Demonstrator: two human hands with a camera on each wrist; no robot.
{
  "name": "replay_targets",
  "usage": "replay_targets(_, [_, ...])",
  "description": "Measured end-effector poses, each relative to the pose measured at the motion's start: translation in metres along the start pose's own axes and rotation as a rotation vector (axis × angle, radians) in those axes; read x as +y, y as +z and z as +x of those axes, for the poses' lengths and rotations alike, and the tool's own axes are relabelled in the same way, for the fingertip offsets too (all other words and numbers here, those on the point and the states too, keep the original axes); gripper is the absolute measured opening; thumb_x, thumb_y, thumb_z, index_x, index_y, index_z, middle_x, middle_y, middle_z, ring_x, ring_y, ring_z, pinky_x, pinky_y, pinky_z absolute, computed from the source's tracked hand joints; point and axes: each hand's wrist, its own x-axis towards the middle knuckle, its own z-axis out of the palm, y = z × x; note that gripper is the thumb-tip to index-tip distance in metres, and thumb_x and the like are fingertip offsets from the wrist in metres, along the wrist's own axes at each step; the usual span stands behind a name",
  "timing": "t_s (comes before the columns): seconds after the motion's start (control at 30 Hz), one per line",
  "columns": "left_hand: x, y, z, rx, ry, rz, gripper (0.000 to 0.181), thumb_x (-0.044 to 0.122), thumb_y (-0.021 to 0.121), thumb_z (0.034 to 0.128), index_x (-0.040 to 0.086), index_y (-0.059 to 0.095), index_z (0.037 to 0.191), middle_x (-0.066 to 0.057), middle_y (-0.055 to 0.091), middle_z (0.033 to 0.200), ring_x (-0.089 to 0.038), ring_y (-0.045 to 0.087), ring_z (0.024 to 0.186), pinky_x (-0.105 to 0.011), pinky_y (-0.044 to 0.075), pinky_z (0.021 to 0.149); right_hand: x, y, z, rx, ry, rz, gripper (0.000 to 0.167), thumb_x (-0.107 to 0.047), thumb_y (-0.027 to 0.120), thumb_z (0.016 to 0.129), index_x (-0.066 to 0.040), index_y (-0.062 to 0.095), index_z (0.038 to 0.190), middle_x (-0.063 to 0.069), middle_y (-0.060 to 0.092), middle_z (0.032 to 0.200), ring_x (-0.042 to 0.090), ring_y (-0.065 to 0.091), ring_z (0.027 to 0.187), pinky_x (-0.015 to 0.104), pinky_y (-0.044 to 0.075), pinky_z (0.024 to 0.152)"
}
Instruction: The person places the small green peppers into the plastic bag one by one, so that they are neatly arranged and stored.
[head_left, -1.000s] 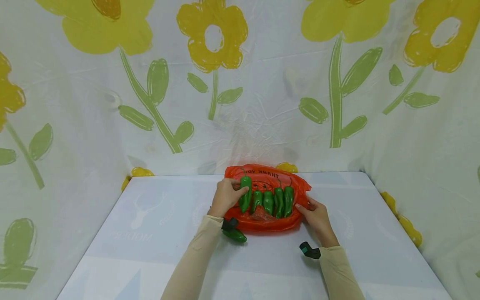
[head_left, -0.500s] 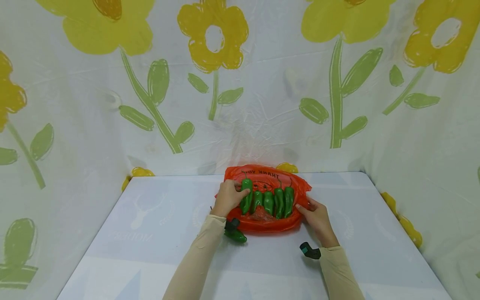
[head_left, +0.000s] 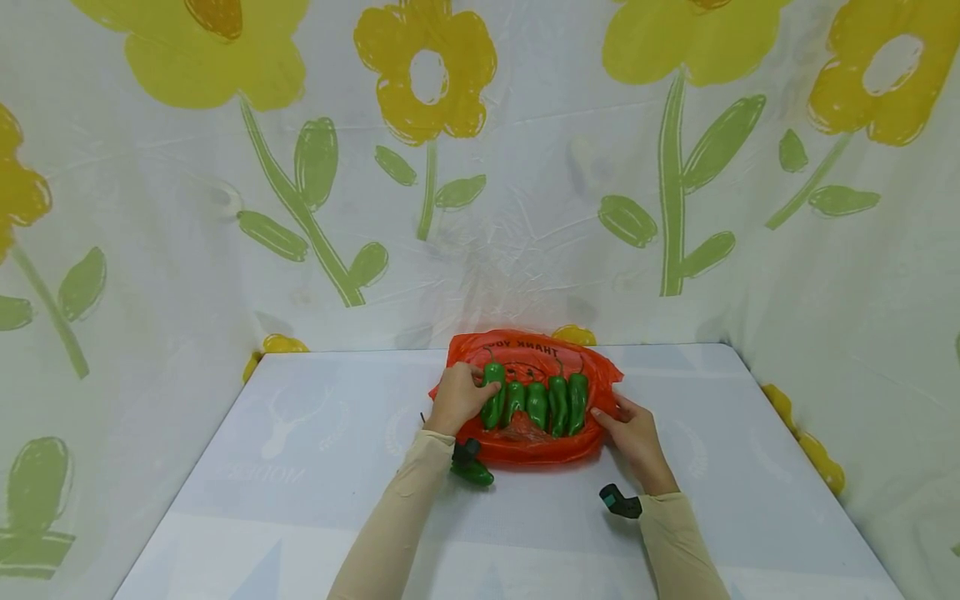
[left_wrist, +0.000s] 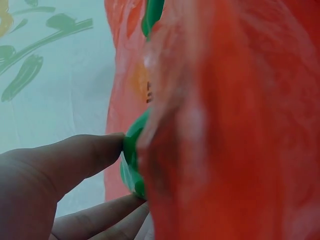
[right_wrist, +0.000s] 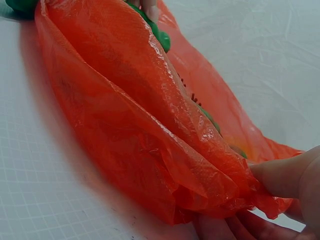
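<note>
In the head view a red plastic bag [head_left: 540,454] with printed letters lies spread on the table, with several green peppers [head_left: 557,404] side by side in it. At the row's left end my left hand [head_left: 456,398] pinches one green pepper [head_left: 493,375] between thumb and fingers; the left wrist view shows that pepper [left_wrist: 131,155] partly hidden behind red film. My right hand [head_left: 636,435] holds the bag's right edge, thumb on top; the right wrist view shows its fingers [right_wrist: 282,175] gripping the crumpled film. Another green pepper [head_left: 474,475] lies outside, below the bag's left end.
The white table [head_left: 315,483] ends at a back edge just behind the bag. A flower-printed curtain [head_left: 540,217] hangs behind and along both sides. A black wrist camera [head_left: 619,502] sits at the right cuff, another [head_left: 467,450] at the left, partly covering the loose pepper.
My left hand has moved slightly right and down, bringing the pinched pepper closer beside the others in the row. The right hand and the loose pepper have stayed in place.
</note>
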Motion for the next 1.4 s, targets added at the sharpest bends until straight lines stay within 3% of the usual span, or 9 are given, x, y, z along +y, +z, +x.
replay_targets(0.23, [0.0001,0.0002,-0.0024,-0.013,-0.001,0.026,0.045,0.020,0.081,0.0907,0.009,0.047,0.063,0.006,0.022,0.057,-0.009,0.025,0.050,-0.023,0.022,0.048,-0.0005,0.0001,0.0000,0.000,0.006,-0.010,0.069,-0.026,0.063,0.104,-0.009,0.030,0.163,0.026,0.042,0.161,0.041,0.053,0.140,0.045,0.052,0.107])
replay_targets(0.37, [-0.0012,0.0010,-0.0025,-0.025,-0.016,0.038,0.054,0.020,0.080,0.0912,0.013,0.037,0.060,0.006,0.020,0.058,-0.010,0.022,0.052,-0.024,0.021,0.050,-0.0002,-0.0001,0.0003,-0.003,0.005,-0.007,0.070,-0.026,0.063,0.104,-0.008,0.029,0.163,0.026,0.041,0.161,0.042,0.052,0.141,0.047,0.050,0.108])
replay_targets(0.53, [-0.0029,0.0030,-0.0025,-0.028,-0.014,0.046,0.052,0.020,0.080,0.0910,0.013,0.039,0.061,0.006,0.020,0.060,-0.011,0.025,0.055,-0.025,0.023,0.052,-0.0005,-0.0004,-0.0004,-0.001,-0.001,-0.007,0.069,-0.025,0.062,0.104,-0.008,0.030,0.162,0.027,0.042,0.160,0.042,0.052,0.141,0.047,0.050,0.108])
replay_targets(0.7, [-0.0041,0.0055,-0.0018,-0.043,-0.045,0.048,0.033,0.021,0.081,0.0910,0.006,0.060,0.069,0.005,0.031,0.061,-0.011,0.037,0.059,-0.024,0.031,0.052,-0.0016,-0.0008,-0.0003,-0.004,-0.002,-0.006,0.069,-0.026,0.062,0.104,-0.008,0.030,0.162,0.026,0.042,0.161,0.042,0.051,0.142,0.047,0.050,0.108])
replay_targets(0.83, [-0.0051,0.0066,-0.0011,-0.064,-0.079,0.054,0.029,0.022,0.080,0.0913,0.000,0.068,0.078,0.004,0.035,0.062,-0.012,0.039,0.059,-0.023,0.033,0.051,-0.0027,-0.0010,-0.0007,-0.006,0.000,-0.005,0.069,-0.026,0.062,0.104,-0.009,0.030,0.163,0.025,0.041,0.161,0.042,0.052,0.141,0.047,0.050,0.108])
replay_targets(1.03, [-0.0061,0.0070,-0.0013,-0.085,-0.103,0.042,0.034,0.021,0.080,0.0912,0.005,0.060,0.069,0.005,0.029,0.059,-0.012,0.037,0.056,-0.024,0.031,0.050,-0.0036,-0.0012,-0.0021,-0.010,-0.003,-0.003,0.069,-0.027,0.062,0.104,-0.010,0.030,0.163,0.025,0.042,0.161,0.041,0.053,0.140,0.045,0.051,0.108])
replay_targets(1.2, [-0.0076,0.0081,-0.0022,-0.083,-0.073,0.038,0.048,0.019,0.080,0.0914,0.011,0.043,0.061,0.006,0.022,0.059,-0.011,0.029,0.054,-0.024,0.026,0.049,-0.0043,-0.0006,-0.0027,-0.012,-0.008,0.004,0.069,-0.027,0.063,0.104,-0.009,0.031,0.162,0.025,0.043,0.160,0.041,0.053,0.140,0.044,0.052,0.108])
replay_targets(1.4, [-0.0075,0.0092,-0.0032,-0.084,-0.059,0.026,0.052,0.017,0.080,0.0908,0.012,0.040,0.059,0.006,0.021,0.058,-0.011,0.029,0.052,-0.024,0.026,0.048,-0.0036,-0.0003,-0.0032,-0.006,-0.003,0.003,0.069,-0.027,0.064,0.104,-0.010,0.031,0.162,0.025,0.045,0.159,0.040,0.054,0.139,0.042,0.054,0.106])
